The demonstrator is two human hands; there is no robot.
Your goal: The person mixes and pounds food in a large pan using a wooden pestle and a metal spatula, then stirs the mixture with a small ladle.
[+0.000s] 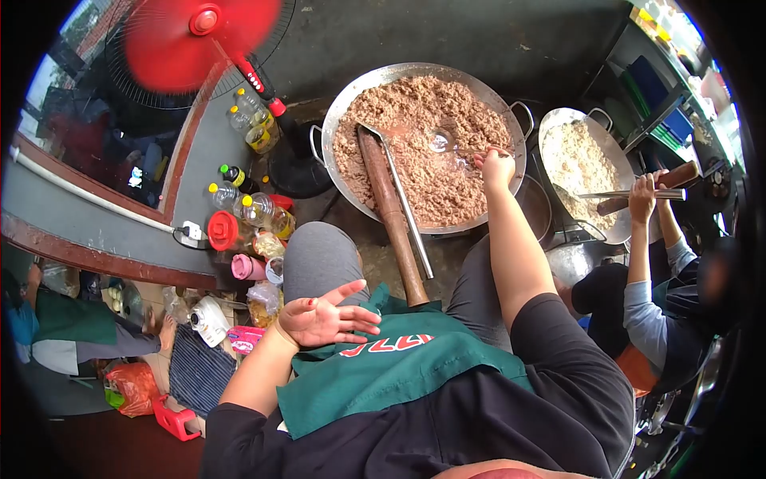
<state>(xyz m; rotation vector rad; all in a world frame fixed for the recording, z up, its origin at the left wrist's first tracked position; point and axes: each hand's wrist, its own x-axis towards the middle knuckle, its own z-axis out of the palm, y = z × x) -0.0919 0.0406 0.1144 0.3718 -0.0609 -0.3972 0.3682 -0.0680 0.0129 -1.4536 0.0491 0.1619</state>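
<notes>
A wide metal wok [345, 102] full of brown, crumbly food [447, 104] stands in front of my knees. My right hand [496, 168] is closed over the wok's right side on the thin handle of a metal spoon [439, 142], whose round bowl rests at the food's surface. A long wooden paddle [384, 191] and a metal-handled spatula [407, 209] lean side by side over the near rim, their handles towards my lap. My left hand [329, 315] is open, palm up and fingers spread, above my green apron [415, 375]; it holds nothing.
On the right, a co-worker's hands [645, 195] grip stirring tools over a second wok [552, 128] of paler food. Oil bottles [259, 211] and jars crowd the floor at left, beneath a red fan [206, 20]. Another person [80, 323] sits far left.
</notes>
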